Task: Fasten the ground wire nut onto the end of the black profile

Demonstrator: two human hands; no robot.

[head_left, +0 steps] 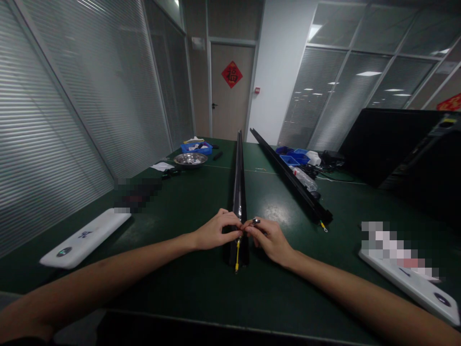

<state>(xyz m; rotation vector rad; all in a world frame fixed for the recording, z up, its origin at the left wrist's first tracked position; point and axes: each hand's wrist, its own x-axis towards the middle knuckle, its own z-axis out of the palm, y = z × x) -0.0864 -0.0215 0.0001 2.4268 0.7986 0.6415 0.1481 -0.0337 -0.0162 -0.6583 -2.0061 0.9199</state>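
A long black channel (239, 187) lies lengthwise on the green table, pointing away from me. Over its near part, my left hand (221, 229) and my right hand (268, 238) meet with fingertips pinched together. What the fingertips hold, if anything, is too small to make out. A ring shows on my right hand. Just below the fingers, a yellow wire (237, 254) with a small metal end comes out along the channel's near end. To the right lies a second long black channel (288, 175), with a yellow lead (322, 225) at its near end.
Blue bins (295, 157) and a bagged bottle (304, 179) sit beyond the second channel. At the far left are a metal bowl (190, 160) and a blue tray (196, 148). White devices (86, 238) flank my arms. A large black panel (389, 144) stands right. The green table (187, 288) has its edge nearby.
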